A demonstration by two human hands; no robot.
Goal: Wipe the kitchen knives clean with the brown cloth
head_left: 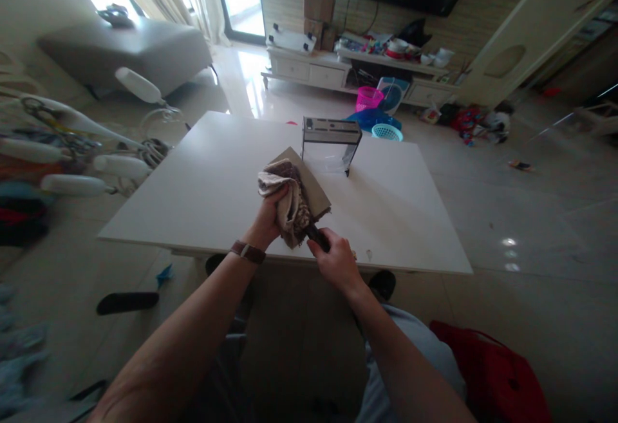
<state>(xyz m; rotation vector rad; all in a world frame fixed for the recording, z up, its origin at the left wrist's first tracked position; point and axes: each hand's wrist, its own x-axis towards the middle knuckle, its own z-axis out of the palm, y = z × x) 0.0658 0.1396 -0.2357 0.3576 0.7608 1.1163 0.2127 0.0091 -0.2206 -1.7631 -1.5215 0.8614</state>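
Note:
My left hand (273, 212), with a brown strap on its wrist, is closed around a folded brown and beige cloth (288, 203). The cloth presses against the broad, flat grey-brown blade of a cleaver (313, 186). My right hand (337, 259) grips the cleaver's dark handle near the table's front edge. The blade points up and away to the left, partly covered by the cloth. Just beyond it, a clear-sided holder (331, 125) with a dark, slotted top stands on the white table (203, 178).
A small clear item (369, 254) lies by the table's front edge. Past the far edge are a light-blue basket (387, 132) and a pink basket (369, 97). Lamp parts (140, 85) crowd the left side. A red bag (497, 371) sits at lower right.

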